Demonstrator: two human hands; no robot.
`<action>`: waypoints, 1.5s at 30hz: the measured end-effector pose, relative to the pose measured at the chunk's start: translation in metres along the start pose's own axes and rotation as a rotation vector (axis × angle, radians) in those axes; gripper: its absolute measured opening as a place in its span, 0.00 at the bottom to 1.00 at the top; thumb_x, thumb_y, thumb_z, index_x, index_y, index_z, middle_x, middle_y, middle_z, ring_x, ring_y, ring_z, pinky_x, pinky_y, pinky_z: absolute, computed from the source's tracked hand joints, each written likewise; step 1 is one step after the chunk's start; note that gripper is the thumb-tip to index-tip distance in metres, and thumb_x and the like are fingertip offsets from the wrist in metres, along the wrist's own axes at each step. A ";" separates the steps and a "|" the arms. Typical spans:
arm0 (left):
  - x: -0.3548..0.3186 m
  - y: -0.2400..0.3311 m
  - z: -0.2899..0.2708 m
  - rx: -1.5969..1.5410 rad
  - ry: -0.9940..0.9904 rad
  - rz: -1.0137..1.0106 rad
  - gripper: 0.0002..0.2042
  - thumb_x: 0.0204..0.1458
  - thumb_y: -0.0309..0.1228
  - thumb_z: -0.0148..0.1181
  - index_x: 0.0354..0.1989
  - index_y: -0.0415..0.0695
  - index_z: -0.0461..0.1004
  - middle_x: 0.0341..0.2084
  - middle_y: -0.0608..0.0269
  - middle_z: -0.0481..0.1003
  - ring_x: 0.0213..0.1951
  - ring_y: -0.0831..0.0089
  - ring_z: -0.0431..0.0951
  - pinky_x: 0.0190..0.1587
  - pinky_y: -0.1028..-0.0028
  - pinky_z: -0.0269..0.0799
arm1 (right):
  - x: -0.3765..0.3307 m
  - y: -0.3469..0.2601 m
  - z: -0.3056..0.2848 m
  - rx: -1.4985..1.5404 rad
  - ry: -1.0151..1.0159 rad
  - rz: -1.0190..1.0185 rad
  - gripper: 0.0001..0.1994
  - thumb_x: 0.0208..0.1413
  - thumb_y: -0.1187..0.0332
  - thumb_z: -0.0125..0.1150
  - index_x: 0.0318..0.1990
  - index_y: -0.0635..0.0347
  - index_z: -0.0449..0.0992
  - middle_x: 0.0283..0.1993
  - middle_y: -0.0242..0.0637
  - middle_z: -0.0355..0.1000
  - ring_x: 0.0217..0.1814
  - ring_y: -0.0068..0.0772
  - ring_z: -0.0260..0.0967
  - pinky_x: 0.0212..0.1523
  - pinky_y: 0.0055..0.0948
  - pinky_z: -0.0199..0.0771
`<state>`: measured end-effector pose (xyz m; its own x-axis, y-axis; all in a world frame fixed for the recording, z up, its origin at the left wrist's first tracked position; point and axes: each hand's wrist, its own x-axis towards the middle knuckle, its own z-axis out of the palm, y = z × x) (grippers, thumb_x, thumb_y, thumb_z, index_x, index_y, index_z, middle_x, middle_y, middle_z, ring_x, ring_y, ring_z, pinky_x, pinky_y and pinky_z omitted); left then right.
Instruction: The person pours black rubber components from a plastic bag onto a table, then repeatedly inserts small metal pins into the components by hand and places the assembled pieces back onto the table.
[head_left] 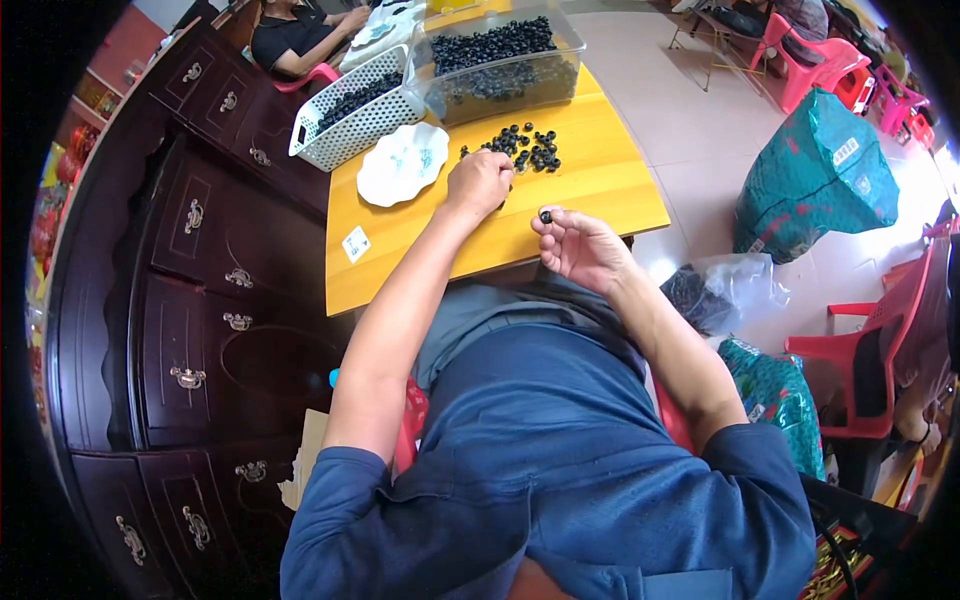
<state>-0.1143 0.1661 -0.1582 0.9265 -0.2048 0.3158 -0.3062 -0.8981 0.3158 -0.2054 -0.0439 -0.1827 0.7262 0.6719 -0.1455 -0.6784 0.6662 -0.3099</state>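
My right hand (pixel 585 252) is raised just off the table's front edge. Between its thumb and forefinger it pinches a small black round part (pixel 546 217), and its other fingers are loosely curled. Over the table, my left hand (pixel 480 183) is closed with the fingers bent down, beside a loose pile of black round parts (pixel 540 158). Its fingertips are mostly hidden by the back of the hand, so I cannot make out what they hold. A white scallop-edged plate (pixel 385 185) with a pale blue pattern lies left of that hand.
On the yellow table (pixel 400 265), a clear bin (pixel 500 95) and a white perforated basket (pixel 375 125) hold many black parts. A dark wooden cabinet (pixel 220 270) stands close on the left. Green bags (pixel 810 180) and a red chair (pixel 865 350) are at right. Other people sit farther off.
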 end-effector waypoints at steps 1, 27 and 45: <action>0.000 -0.002 0.000 -0.013 0.019 -0.006 0.06 0.50 0.31 0.59 0.31 0.50 0.82 0.33 0.57 0.79 0.39 0.56 0.80 0.42 0.58 0.76 | 0.001 0.000 0.000 0.002 0.003 0.000 0.10 0.58 0.67 0.63 0.46 0.57 0.75 0.45 0.38 0.77 0.37 0.26 0.76 0.42 0.30 0.80; -0.003 -0.058 -0.011 0.050 0.017 -0.154 0.08 0.50 0.32 0.62 0.39 0.52 0.82 0.35 0.57 0.80 0.39 0.56 0.80 0.44 0.60 0.76 | 0.002 -0.006 0.003 -0.046 0.129 -0.043 0.10 0.61 0.67 0.61 0.47 0.59 0.75 0.41 0.33 0.79 0.33 0.20 0.75 0.39 0.26 0.80; -0.055 -0.014 -0.029 -0.761 0.143 -0.220 0.01 0.52 0.22 0.61 0.32 0.38 0.77 0.23 0.65 0.78 0.23 0.81 0.76 0.29 0.79 0.73 | 0.003 -0.002 0.005 -0.129 0.064 -0.049 0.09 0.61 0.68 0.62 0.48 0.54 0.74 0.42 0.30 0.78 0.35 0.19 0.76 0.40 0.23 0.80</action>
<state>-0.1676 0.2006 -0.1542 0.9617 0.0436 0.2707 -0.2332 -0.3896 0.8910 -0.2024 -0.0422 -0.1776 0.7665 0.6148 -0.1855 -0.6250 0.6477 -0.4357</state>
